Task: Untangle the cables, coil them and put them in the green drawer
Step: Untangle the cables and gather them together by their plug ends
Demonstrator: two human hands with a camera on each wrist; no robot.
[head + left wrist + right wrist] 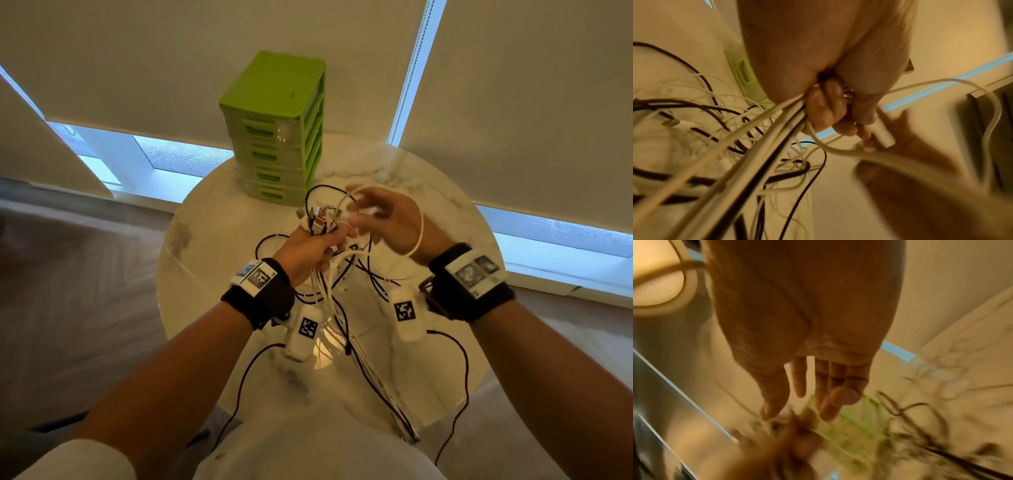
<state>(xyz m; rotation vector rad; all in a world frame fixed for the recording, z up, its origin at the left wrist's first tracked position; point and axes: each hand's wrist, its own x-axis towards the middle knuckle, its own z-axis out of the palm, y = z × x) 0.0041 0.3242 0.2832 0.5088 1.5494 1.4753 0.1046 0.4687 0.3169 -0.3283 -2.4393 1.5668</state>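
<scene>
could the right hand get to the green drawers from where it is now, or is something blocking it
Probably yes. The right hand is raised just in front of the green drawer unit with nothing standing between them, but a white cable loops around its wrist and might drag the bundle gripped by the left hand.

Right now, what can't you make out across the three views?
- Right hand: head view motion-blurred; right wrist view shows straight fingers, but fingertips smear, so any pinch on the white cable looped over the wrist is unclear.
- Cable count: left hand hides the gripped bundle.
- Green drawer unit: contents hidden behind closed fronts.
- Cable ends: cut off below the table edge.
</scene>
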